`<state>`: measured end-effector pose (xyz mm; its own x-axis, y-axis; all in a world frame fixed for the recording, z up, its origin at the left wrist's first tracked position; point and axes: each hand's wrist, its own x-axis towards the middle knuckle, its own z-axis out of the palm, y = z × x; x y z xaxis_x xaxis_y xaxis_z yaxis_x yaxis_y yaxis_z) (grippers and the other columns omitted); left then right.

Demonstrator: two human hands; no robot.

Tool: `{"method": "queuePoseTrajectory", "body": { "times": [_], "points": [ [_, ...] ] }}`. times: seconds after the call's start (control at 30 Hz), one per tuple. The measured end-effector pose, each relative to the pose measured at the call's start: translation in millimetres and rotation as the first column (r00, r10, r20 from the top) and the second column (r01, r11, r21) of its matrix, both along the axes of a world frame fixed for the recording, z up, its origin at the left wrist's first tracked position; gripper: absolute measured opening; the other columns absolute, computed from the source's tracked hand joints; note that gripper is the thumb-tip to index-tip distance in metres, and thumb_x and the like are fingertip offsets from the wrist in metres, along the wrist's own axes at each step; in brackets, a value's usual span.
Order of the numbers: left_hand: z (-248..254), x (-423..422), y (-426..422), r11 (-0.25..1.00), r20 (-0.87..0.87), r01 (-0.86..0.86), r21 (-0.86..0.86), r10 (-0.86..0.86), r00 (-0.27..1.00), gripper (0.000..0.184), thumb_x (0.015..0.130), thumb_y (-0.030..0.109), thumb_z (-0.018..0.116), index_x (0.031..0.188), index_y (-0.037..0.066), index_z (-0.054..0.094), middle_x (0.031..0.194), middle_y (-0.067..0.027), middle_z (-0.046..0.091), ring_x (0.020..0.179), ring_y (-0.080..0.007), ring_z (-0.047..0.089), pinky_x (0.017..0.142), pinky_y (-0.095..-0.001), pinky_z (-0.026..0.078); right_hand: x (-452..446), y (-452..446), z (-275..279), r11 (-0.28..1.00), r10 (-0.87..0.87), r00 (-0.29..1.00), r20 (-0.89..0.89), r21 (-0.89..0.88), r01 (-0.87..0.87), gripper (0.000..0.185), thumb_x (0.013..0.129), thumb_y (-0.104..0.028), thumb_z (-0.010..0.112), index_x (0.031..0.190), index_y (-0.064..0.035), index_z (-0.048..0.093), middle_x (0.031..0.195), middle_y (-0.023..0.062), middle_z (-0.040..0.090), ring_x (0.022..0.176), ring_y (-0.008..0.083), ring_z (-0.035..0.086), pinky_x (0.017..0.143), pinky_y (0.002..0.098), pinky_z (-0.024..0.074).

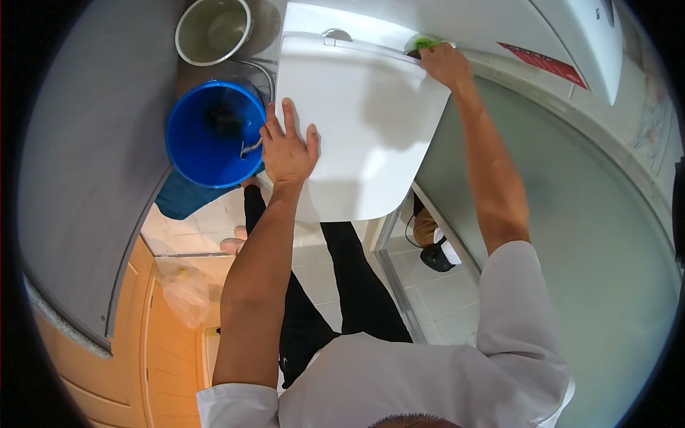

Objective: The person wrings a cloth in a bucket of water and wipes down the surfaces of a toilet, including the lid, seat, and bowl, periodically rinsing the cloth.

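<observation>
My left hand (288,148) lies flat with fingers spread on the left edge of a white toilet lid (342,114), which is down. At the lid's far right corner, by the hinge, my right hand (447,65) is closed on a bright green scouring pad (427,44). Only a little of the pad shows past my fingers. Just left of my left hand stands a blue bucket (189,135). Inside it are a metal spray nozzle (251,148) and something dark that I cannot make out.
A pale bucket (212,32) sits behind the blue one, near a metal hose (262,68). A frosted glass panel (556,200) borders the right side. A grey panel (93,157) stands at left, with a clear plastic bag (189,296) below.
</observation>
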<state>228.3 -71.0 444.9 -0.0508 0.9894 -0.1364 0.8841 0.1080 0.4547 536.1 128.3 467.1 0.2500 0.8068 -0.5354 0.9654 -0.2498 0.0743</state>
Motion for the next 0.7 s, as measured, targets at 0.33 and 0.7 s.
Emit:
{"method": "queuePoseTrajectory", "body": {
  "times": [0.33, 0.7],
  "points": [
    [-5, -4, 13, 0.984, -0.003, -0.001, 0.180, 0.001, 1.000, 0.066, 0.100, 0.038, 0.059, 0.153, 0.004, 0.039, 0.146, -0.0296, 0.044, 0.122, -0.0480, 0.049, 0.108, -0.0539, 0.041, 9, -26, 5, 0.896, 0.192, 0.934, -0.303, 0.441, -0.041, 0.038, 0.089, -0.041, 0.072, 0.105, -0.0065, 0.076, 0.095, 0.0192, 0.075, 0.089, 0.0396, 0.072, 0.083, 0.0474, 0.0569],
    [1, 5, 114, 0.959, 0.082, -0.260, 0.113, 0.252, 0.964, 0.057, 0.104, 0.036, 0.049, 0.147, -0.001, 0.040, 0.140, -0.0247, 0.050, 0.128, -0.0452, 0.050, 0.103, -0.0522, 0.047, 23, -26, -16, 0.984, -0.130, 0.981, -0.141, 0.099, 0.145, 0.046, 0.093, -0.046, 0.055, 0.101, -0.0088, 0.079, 0.107, 0.0182, 0.075, 0.097, 0.0410, 0.071, 0.088, 0.0484, 0.0558]
  ]
}}
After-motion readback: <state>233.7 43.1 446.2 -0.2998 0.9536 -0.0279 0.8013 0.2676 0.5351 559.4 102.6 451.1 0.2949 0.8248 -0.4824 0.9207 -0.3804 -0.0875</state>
